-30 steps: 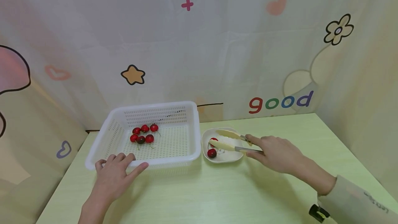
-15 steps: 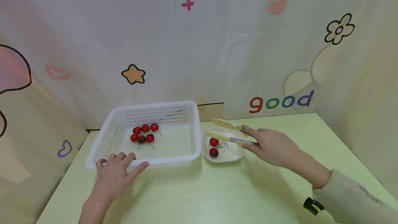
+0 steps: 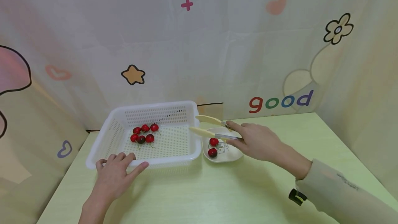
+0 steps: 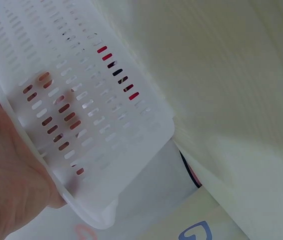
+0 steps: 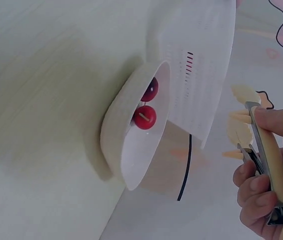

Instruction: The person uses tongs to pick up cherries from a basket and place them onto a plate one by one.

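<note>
My left hand (image 3: 112, 176) grips the near rim of a white plastic basket (image 3: 174, 160); its fingers reach over the edge and show through the slots in the left wrist view. Inside the basket lie several red and dark cherries (image 3: 145, 128). My right hand (image 3: 259, 141) holds a pair of tongs (image 3: 230, 137) with cream tips, thumb on one arm and fingers round the other. The tongs' tips (image 3: 199, 131) are spread with nothing between them, overlapping the basket's right rim. Below them, a small white dish (image 3: 231, 157) holds two cherries (image 5: 145, 117) with stems.
Dish and basket stand side by side on a pale green table (image 3: 199, 196). A printed curtain (image 3: 236, 61) hangs close behind the basket and along both sides. A small black object (image 3: 297, 197) sits under the right sleeve.
My right hand has moved left and up with the tongs, from over the dish to the basket's right rim. Two cherries stay in the dish. The left hand stays on the basket.
</note>
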Available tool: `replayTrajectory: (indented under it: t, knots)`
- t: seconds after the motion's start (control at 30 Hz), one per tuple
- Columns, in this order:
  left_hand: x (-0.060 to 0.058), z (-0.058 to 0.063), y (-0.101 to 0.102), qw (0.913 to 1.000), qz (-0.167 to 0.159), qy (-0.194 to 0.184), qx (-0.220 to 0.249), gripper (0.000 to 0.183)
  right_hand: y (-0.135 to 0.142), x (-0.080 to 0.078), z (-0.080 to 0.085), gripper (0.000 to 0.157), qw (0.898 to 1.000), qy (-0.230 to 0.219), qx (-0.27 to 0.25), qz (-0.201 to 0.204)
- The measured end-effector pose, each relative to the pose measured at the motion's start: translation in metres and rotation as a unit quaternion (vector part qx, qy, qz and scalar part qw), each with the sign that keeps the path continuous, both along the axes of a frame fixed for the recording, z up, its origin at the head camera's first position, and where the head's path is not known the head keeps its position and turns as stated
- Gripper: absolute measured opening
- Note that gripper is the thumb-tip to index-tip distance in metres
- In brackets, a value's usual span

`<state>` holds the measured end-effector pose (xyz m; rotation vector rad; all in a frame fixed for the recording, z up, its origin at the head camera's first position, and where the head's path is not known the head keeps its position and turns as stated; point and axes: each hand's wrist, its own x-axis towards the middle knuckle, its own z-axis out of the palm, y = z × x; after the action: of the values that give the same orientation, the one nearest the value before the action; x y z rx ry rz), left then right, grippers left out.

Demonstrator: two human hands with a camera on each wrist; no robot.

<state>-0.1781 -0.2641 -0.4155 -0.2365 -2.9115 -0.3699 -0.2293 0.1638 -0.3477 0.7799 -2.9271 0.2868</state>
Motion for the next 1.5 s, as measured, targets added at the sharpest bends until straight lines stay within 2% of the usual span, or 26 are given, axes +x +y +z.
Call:
replayTrajectory:
  t: [0.43, 0.8, 1.1, 1.5]
  knots:
    - [-0.003, -0.002, -0.001, 0.9999, 0.0, -0.01, -0.003, 0.059, -0.042, -0.022, 0.009, 0.052, 0.999, 0.003, -0.003, 0.036]
    - [-0.003, -0.001, 0.001, 0.9999, -0.001, -0.013, -0.003, 0.06, -0.076, -0.04, 0.017, 0.061, 0.999, -0.024, 0.02, 0.038]
    - [-0.003, -0.002, 0.002, 0.9999, -0.001, -0.014, 0.0, 0.06, -0.1, -0.053, 0.011, 0.061, 0.997, -0.017, 0.059, 0.049]
    - [-0.003, 0.0, 0.0, 0.9998, 0.004, -0.02, -0.005, 0.062, -0.141, -0.055, 0.007, 0.053, 0.99, -0.02, 0.121, 0.064]
